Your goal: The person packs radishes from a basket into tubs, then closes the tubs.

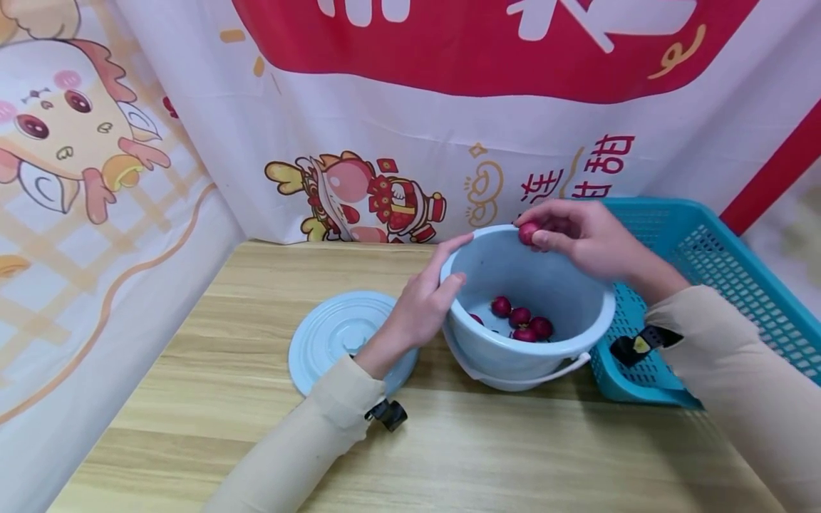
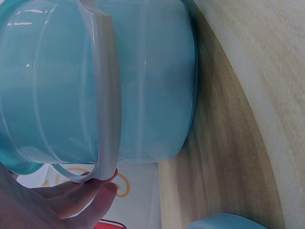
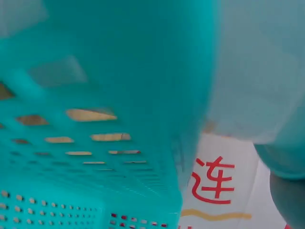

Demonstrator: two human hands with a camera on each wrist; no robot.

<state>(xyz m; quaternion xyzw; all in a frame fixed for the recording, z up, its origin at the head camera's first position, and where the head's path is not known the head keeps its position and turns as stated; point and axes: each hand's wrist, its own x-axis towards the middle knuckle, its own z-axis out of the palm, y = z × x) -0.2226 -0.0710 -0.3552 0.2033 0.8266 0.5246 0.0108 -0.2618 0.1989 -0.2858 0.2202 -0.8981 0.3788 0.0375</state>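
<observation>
A light-blue bucket [image 1: 522, 363] stands on the table, tilted slightly toward the head camera, with several small round red fruits [image 1: 541, 328] on its bottom. My left hand [image 1: 426, 303] grips the bucket's left rim, thumb over the edge. The left wrist view shows its fingertips [image 2: 107, 188] by the end of the white handle [image 2: 108, 95]. At the far rim, my right hand [image 1: 590, 239] pinches one small round red fruit [image 1: 529, 233] between thumb and fingers. In the right wrist view, the basket wall fills the left part and the fruit is out of sight.
Left of the bucket lies its round light-blue lid [image 1: 321, 342], partly behind my left forearm. A teal perforated basket [image 1: 737, 263] stands close on the right, under my right forearm. A printed cloth [image 1: 410, 142] hangs behind the wooden table [image 1: 212, 356].
</observation>
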